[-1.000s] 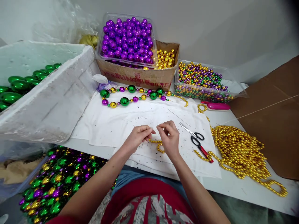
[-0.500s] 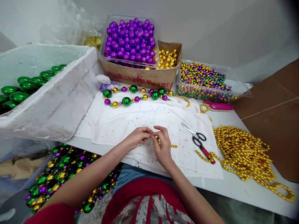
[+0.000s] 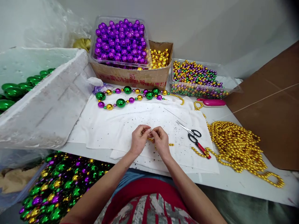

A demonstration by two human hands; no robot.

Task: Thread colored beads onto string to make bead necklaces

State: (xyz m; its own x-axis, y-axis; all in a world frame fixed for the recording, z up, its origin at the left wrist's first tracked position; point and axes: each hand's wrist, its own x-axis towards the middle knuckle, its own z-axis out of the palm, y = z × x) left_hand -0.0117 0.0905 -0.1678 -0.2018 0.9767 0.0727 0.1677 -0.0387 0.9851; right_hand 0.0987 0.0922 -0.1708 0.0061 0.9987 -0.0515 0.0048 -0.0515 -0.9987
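My left hand [image 3: 139,138] and my right hand [image 3: 161,140] meet over the white cloth, thumbs and fingertips pinched close together. Between them a short gold bead strand [image 3: 150,139] shows just under the fingertips, its end lying on the cloth past the right hand. Whatever fine thread may be at the fingertips is too small to make out. Beyond the hands lies a necklace [image 3: 121,103] of green, gold and purple beads with a gold bead tail. Right of my hands are black-handled scissors [image 3: 190,131] and a long thin needle [image 3: 174,114].
A foam box [image 3: 53,93] of green beads stands left. At the back are a clear tub [image 3: 149,59] of purple beads, a cardboard box [image 3: 130,76] and a mixed-bead tub [image 3: 198,88]. A gold bead pile [image 3: 233,146], red-handled tool [image 3: 203,150] and pink stapler-like object [image 3: 213,102] lie right.
The view has shifted, so the table's things sit slightly further left. Both hands have turned more upright, and the right fingers have curled in from a looser spread to a pinch.
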